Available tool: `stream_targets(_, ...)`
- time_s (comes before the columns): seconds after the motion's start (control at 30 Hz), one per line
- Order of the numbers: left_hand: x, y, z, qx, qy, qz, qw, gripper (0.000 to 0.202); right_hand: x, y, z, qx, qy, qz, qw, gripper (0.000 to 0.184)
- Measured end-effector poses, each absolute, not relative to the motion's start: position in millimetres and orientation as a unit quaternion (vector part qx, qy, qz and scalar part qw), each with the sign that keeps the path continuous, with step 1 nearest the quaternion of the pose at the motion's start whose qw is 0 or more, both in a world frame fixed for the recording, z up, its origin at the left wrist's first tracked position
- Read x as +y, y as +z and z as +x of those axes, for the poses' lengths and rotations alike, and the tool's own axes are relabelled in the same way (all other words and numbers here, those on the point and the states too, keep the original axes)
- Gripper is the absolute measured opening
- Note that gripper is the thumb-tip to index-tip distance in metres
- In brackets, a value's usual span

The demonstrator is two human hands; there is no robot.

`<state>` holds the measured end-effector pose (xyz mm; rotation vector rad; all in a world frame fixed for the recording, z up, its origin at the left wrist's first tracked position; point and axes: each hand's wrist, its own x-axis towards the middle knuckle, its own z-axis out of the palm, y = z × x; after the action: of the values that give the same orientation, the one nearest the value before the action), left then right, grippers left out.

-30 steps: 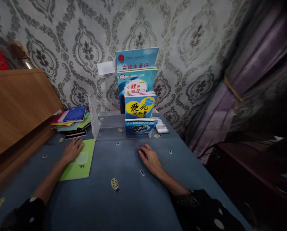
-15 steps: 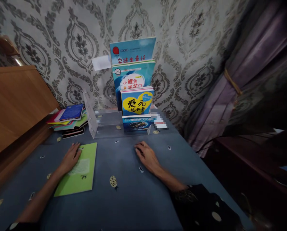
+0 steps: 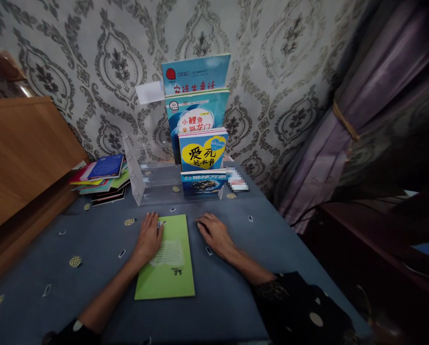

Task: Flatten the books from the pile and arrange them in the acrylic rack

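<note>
A thin green booklet (image 3: pixel 169 261) lies flat on the blue tablecloth (image 3: pixel 92 254) in front of me. My left hand (image 3: pixel 148 239) rests palm down on its upper left part, fingers stretched out. My right hand (image 3: pixel 214 234) lies on the cloth just right of the booklet, fingers loosely curled, holding nothing. Behind them stands a clear acrylic book rack (image 3: pixel 148 179) holding several upright picture books (image 3: pixel 200 124), tiered at its right side.
A loose stack of books (image 3: pixel 101 177) lies at the back left beside the rack. A wooden headboard or cabinet (image 3: pixel 20 153) borders the left. Patterned wallpaper is behind; a purple curtain (image 3: pixel 361 110) and dark furniture stand at the right.
My left hand has slid the green booklet to the right, from the left side to the middle in front of the rack. The right hand has stayed nearly in place.
</note>
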<state>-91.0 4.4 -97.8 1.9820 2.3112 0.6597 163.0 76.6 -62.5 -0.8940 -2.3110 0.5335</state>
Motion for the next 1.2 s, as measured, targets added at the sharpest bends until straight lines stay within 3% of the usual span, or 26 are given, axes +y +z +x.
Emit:
stream_targets(0.3, -18.2, -87.4, -83.5, 0.696, 0.276, 0.663, -0.023, 0.047, 68.4, -62.5, 160.6, -0.879, 0.206, -0.303, 0.304, 0.027)
stream_targets(0.67, -18.6, -77.4, -79.2, 0.650, 0.220, 0.720, -0.105, 0.040, 64.7, -63.3, 158.1, -0.875, 0.225, -0.290, 0.316, 0.029)
stream_targets(1.2, 4.4, -69.4, -41.9, 0.576, 0.187, 0.794, -0.056, 0.040, 66.2, -68.8, 159.6, -0.862, 0.246, -0.282, 0.343, 0.030)
